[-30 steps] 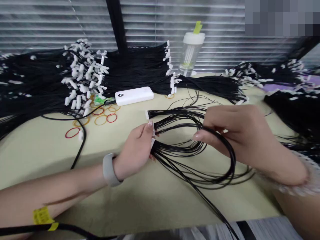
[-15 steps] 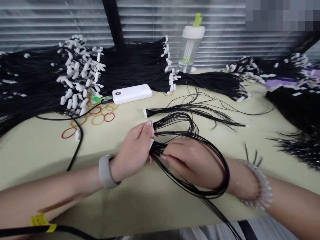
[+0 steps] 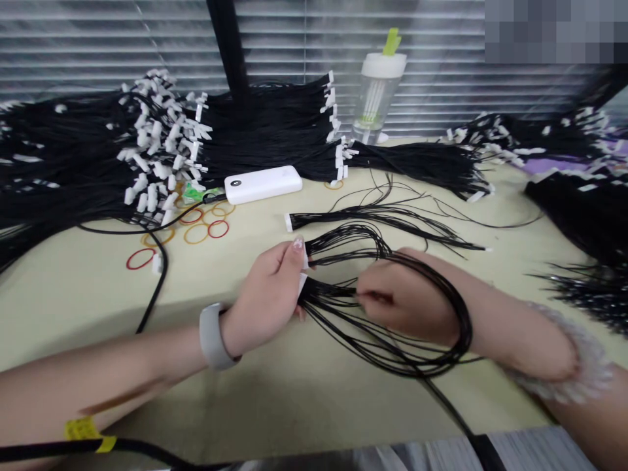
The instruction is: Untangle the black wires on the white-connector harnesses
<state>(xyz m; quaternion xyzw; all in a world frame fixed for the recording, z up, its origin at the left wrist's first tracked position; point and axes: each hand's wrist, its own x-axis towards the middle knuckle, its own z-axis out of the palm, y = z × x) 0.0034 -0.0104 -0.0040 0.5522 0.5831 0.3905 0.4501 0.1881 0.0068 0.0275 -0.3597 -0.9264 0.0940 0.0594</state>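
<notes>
My left hand (image 3: 269, 278) is closed around the white connector ends of a black wire harness (image 3: 432, 369). Two white connectors show beside the thumb, one above the other. The harness wires bow out to the right in a wide loop around my right hand (image 3: 405, 301). Those right fingers are curled in a pinch on some of the black wires, a short way from the lower connector. The fingertips and the wire ends in them are partly hidden. Just behind lies another black wire harness (image 3: 343, 216) with a white connector at its left end.
Piled harnesses (image 3: 275, 124) with white connectors line the back. A white power bank (image 3: 263, 184) with a black cable, several rubber bands (image 3: 196, 233) and a clear bottle (image 3: 375, 98) stand or lie nearby. More black wires (image 3: 583, 222) lie at right.
My right hand has moved right, away from the connectors, drawing along pinched wires. The loop has spread a little wider. My left hand keeps its hold.
</notes>
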